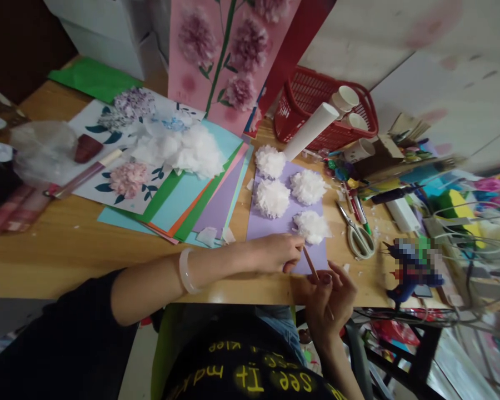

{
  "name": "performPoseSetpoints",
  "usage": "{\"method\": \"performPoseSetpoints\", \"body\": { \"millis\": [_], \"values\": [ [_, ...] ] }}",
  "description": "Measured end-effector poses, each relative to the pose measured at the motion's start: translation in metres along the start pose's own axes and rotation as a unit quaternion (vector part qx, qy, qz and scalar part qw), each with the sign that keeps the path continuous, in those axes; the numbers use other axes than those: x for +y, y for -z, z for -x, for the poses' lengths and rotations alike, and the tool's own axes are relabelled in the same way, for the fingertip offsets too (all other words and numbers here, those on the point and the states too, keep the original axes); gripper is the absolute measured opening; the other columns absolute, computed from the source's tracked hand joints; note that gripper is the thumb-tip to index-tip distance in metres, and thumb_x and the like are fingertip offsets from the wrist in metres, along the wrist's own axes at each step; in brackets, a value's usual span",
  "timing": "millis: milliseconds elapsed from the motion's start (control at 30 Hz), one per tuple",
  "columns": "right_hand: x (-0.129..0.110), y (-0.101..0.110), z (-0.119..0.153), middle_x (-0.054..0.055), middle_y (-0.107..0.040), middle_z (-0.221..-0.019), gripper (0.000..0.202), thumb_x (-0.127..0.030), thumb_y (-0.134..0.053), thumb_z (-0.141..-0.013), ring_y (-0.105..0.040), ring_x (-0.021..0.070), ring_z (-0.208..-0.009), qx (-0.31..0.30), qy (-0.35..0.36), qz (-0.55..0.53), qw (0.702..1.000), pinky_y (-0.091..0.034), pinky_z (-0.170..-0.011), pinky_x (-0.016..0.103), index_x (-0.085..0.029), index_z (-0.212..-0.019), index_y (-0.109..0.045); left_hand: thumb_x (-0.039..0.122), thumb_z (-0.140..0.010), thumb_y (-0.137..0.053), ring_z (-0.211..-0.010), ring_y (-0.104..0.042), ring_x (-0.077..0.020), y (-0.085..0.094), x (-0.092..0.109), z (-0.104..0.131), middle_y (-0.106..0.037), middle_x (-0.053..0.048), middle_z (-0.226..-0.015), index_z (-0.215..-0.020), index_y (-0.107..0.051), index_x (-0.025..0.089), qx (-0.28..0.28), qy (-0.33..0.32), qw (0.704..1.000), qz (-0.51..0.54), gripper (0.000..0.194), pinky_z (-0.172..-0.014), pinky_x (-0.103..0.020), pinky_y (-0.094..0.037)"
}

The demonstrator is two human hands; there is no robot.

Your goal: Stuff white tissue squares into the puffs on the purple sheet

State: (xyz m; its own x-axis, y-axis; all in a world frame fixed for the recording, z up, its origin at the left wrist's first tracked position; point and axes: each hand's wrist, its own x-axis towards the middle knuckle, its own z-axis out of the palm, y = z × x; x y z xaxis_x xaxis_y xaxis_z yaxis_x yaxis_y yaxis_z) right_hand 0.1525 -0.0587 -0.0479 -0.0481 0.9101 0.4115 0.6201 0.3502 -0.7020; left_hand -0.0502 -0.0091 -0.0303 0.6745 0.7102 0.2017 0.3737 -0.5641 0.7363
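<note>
My right hand (331, 294) is at the table's front edge, thumb and fingers closed on a thin brown stick (310, 262). The stick slants up and left, and its upper end meets the fingers of my left hand (282, 253). That hand is curled over the lower part of a purple sheet (285, 238); what its fingers pinch is hidden. On the sheet lie several white ruffled paper flowers: one flower (311, 226) just beyond my left fingers, another flower (307, 186) above it, and two more at the left.
White-handled scissors (360, 241) and a blurred-out glue gun (412, 272) lie to the right, among cables. A red basket (283, 111) with paper cups stands behind, a white paper roll (312, 130) leaning against it. Coloured paper (179, 203) and crumpled white tissue (200, 150) lie left.
</note>
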Motion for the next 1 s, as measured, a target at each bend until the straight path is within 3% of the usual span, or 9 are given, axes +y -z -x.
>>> {"method": "performPoseSetpoints", "body": {
  "millis": [100,200,267,367,433,567,867,1000],
  "values": [
    [-0.013,0.005,-0.003,-0.003,-0.063,-0.07,0.025,-0.038,-0.053,-0.098,-0.063,0.0141,-0.055,0.062,-0.009,-0.032,0.998,-0.049,-0.058,0.03,-0.017,-0.111,-0.055,0.0,-0.082,-0.057,-0.083,-0.063,-0.0186,-0.003,0.012,0.005,-0.067,-0.01,-0.093,-0.079,-0.066,0.013,0.016,-0.032,0.988,-0.152,0.016,-0.066,-0.027,-0.047],
    [-0.024,0.009,-0.017,-0.005,-0.06,-0.061,0.021,-0.037,-0.05,-0.098,-0.06,0.0137,-0.05,0.093,0.032,-0.049,0.994,-0.049,-0.059,0.031,-0.019,-0.104,-0.057,0.006,-0.091,-0.049,-0.077,-0.067,-0.0227,-0.011,0.031,0.017,-0.072,-0.011,-0.087,-0.088,-0.069,0.012,0.04,-0.039,0.961,-0.272,0.022,-0.059,-0.031,-0.047],
    [-0.029,0.009,-0.028,-0.005,-0.062,-0.062,0.019,-0.037,-0.052,-0.097,-0.06,0.014,-0.051,0.062,0.046,-0.051,0.996,-0.05,-0.06,0.032,-0.019,-0.103,-0.057,0.01,-0.093,-0.049,-0.085,-0.071,-0.0279,-0.02,0.043,0.027,-0.076,-0.016,-0.094,-0.097,-0.072,0.009,0.074,0.002,0.942,-0.328,0.023,-0.069,-0.038,-0.053],
    [-0.032,0.003,-0.043,-0.002,-0.064,-0.068,0.02,-0.031,-0.056,-0.094,-0.063,0.0147,-0.055,-0.029,0.027,-0.036,0.999,-0.05,-0.056,0.03,-0.019,-0.109,-0.054,0.023,-0.095,-0.055,-0.112,-0.068,-0.0373,-0.036,0.053,0.038,-0.071,-0.022,-0.123,-0.118,-0.071,0.006,0.097,0.061,0.916,-0.385,0.033,-0.092,-0.049,-0.052],
    [-0.03,-0.001,-0.049,-0.003,-0.063,-0.067,0.022,-0.029,-0.057,-0.094,-0.063,0.0145,-0.054,-0.039,0.011,-0.031,0.999,-0.05,-0.054,0.029,-0.019,-0.112,-0.051,0.035,-0.097,-0.054,-0.121,-0.064,-0.037,-0.044,0.054,0.041,-0.067,-0.021,-0.131,-0.125,-0.068,0.005,0.083,0.052,0.917,-0.386,0.044,-0.099,-0.047,-0.05],
    [-0.025,-0.001,-0.055,-0.005,-0.059,-0.064,0.022,-0.03,-0.056,-0.095,-0.06,0.0138,-0.05,0.033,0.024,-0.013,0.999,-0.047,-0.052,0.028,-0.019,-0.111,-0.047,0.046,-0.098,-0.051,-0.125,-0.062,-0.0334,-0.046,0.049,0.04,-0.067,-0.022,-0.132,-0.125,-0.068,0.0,0.066,0.016,0.935,-0.349,0.057,-0.103,-0.037,-0.049],
    [-0.025,0.005,-0.053,-0.005,-0.057,-0.061,0.022,-0.038,-0.052,-0.098,-0.057,0.0136,-0.048,0.074,0.031,0.014,0.997,-0.045,-0.053,0.03,-0.018,-0.108,-0.049,0.035,-0.094,-0.056,-0.13,-0.058,-0.0328,-0.037,0.044,0.042,-0.062,-0.022,-0.138,-0.123,-0.069,0.001,0.038,-0.009,0.952,-0.302,0.047,-0.107,-0.035,-0.045],
    [-0.031,0.005,-0.048,-0.005,-0.059,-0.057,0.026,-0.043,-0.057,-0.094,-0.055,0.014,-0.043,0.12,0.023,-0.028,0.992,-0.043,-0.051,0.029,-0.019,-0.103,-0.053,0.02,-0.096,-0.049,-0.126,-0.061,-0.029,-0.036,0.043,0.04,-0.066,-0.02,-0.134,-0.124,-0.067,0.001,0.065,-0.017,0.951,-0.303,0.038,-0.105,-0.034,-0.047]
  ]
}}
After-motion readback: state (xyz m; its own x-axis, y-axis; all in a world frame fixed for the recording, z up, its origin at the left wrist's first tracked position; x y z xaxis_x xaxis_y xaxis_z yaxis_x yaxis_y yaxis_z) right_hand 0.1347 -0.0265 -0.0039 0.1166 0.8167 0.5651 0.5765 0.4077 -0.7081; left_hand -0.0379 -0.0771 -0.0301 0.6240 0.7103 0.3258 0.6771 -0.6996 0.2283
